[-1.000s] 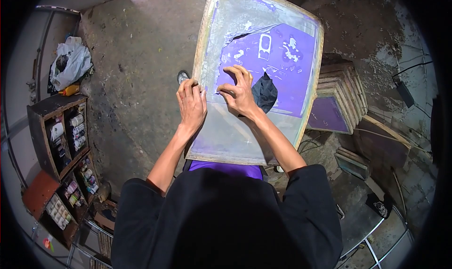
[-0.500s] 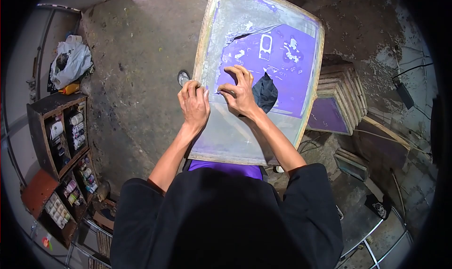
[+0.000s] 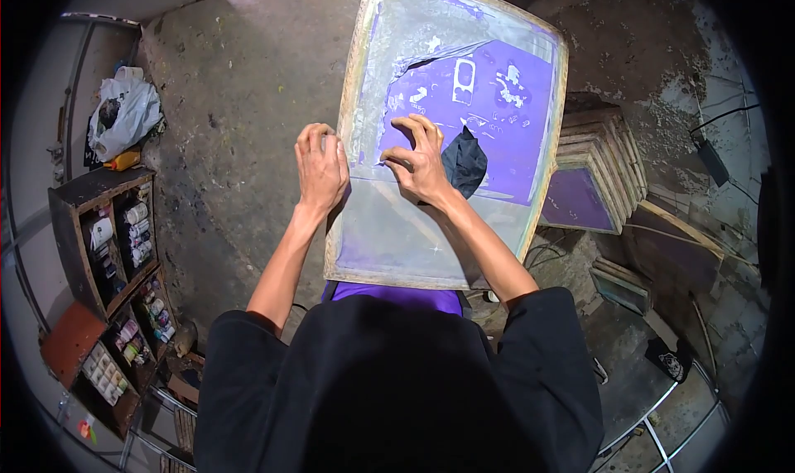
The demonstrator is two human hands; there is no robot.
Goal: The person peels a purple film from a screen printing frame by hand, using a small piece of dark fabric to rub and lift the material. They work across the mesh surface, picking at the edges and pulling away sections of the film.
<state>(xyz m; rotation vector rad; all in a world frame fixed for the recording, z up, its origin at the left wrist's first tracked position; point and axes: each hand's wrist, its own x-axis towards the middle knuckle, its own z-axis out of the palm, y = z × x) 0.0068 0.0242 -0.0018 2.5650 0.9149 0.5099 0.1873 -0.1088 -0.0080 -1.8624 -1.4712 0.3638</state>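
A wooden-framed screen (image 3: 397,249) lies across my lap, its upper part covered with a purple layer (image 3: 517,163) that shows white printed shapes. My left hand (image 3: 322,165) is at the frame's left edge, fingers curled together; what they hold, if anything, is too small to make out. Over the purple layer's left border is my right hand (image 3: 420,160), thumb and fingers curved with a gap between them and nothing visible inside. A crumpled black cloth (image 3: 465,163) rests on the screen just right of my right hand.
Several framed screens (image 3: 609,171) stand stacked at the right. On the left are wooden shelves (image 3: 108,241) with bottles and containers, and a white plastic bag (image 3: 124,113) on top. A black cable adapter (image 3: 712,163) is at the far right.
My left hand has moved left, from over the screen's left border to its outer edge. My right hand has stayed nearly in place.
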